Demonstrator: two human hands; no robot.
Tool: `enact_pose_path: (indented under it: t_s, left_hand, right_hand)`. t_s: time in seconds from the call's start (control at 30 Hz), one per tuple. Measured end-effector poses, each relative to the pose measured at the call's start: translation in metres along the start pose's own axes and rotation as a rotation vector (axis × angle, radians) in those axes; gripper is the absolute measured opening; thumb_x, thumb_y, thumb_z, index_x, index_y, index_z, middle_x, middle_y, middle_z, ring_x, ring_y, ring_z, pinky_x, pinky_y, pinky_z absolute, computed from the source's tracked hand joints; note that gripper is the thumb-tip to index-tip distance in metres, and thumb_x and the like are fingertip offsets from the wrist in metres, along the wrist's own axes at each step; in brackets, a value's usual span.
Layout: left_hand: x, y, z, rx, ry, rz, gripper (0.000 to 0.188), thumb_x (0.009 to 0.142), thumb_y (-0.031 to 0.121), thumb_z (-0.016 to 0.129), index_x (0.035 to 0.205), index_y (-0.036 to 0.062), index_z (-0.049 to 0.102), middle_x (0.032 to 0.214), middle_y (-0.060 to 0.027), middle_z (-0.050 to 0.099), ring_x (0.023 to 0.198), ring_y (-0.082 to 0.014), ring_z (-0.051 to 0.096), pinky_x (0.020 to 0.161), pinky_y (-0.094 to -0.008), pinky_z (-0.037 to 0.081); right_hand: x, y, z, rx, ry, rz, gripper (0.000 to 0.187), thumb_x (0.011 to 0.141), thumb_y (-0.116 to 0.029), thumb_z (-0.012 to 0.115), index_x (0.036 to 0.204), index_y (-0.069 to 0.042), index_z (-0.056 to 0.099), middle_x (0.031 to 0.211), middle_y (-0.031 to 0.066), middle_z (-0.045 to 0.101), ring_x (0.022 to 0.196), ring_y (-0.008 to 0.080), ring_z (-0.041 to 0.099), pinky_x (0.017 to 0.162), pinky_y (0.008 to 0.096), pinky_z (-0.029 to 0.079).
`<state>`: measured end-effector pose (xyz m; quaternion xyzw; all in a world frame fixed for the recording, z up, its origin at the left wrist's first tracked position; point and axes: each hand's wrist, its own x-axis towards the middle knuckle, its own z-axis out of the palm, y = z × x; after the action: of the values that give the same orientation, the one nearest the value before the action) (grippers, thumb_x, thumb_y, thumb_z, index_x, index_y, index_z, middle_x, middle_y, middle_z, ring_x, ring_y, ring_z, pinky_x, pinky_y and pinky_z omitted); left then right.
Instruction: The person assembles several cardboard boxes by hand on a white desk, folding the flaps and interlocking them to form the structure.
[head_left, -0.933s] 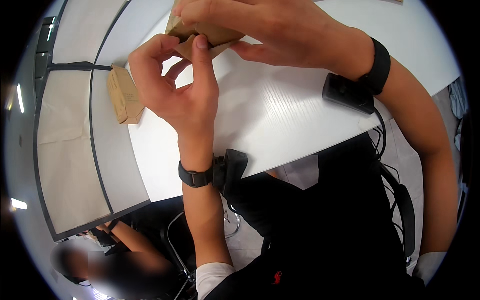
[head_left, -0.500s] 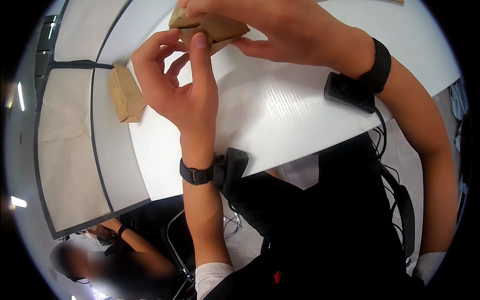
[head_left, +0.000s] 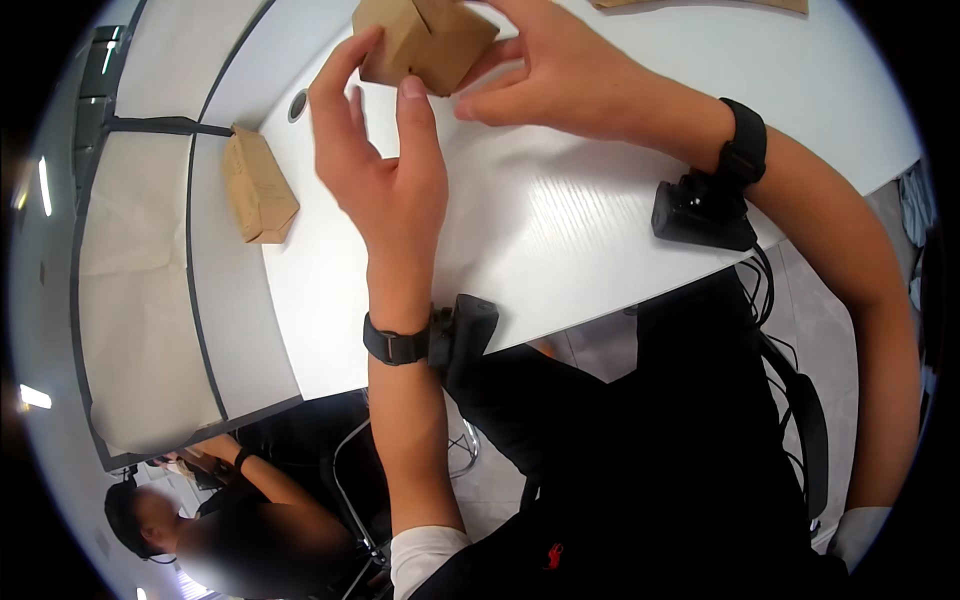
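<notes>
A brown cardboard box (head_left: 425, 45) is held up over the white table near the top edge of the view, between both hands. My left hand (head_left: 385, 160) grips its near left side, thumb on the lower edge and index finger on the left face. At the right side, my right hand (head_left: 545, 75) holds the box with its fingers bent around that end; part of this grip and the box's upper end are cut off or hidden. A slit between folded panels shows on the face toward me.
Another brown cardboard box (head_left: 258, 188) stands at the table's left side by the partition (head_left: 140, 280). Flat brown cardboard (head_left: 700, 4) lies at the far edge. Black devices with cables hang from both wrists. Another person (head_left: 240, 520) sits at lower left beyond the partition.
The box has been turned so its folded face and slit now show more fully. My left fingers have straightened along its side, and my right hand has shifted slightly left.
</notes>
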<state>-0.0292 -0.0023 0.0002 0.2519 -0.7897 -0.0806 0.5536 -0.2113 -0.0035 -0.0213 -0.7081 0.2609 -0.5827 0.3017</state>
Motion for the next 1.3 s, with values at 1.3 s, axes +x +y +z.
enact_pose_path:
  t_s: [1.3]
  left_hand:
    - [-0.027, -0.084, -0.057, 0.573, 0.181, -0.302, 0.022, 0.081, 0.013, 0.075, 0.102, 0.0086, 0.071, 0.098, -0.0075, 0.063, 0.085, -0.0211, 0.058, 0.077, -0.0365, 0.049]
  right_hand:
    - [0.004, 0.004, -0.013, -0.299, -0.217, -0.140, 0.053, 0.097, -0.016, 0.068, 0.147, -0.010, 0.051, 0.148, 0.0098, 0.056, 0.134, 0.0280, 0.056, 0.112, 0.0430, 0.045]
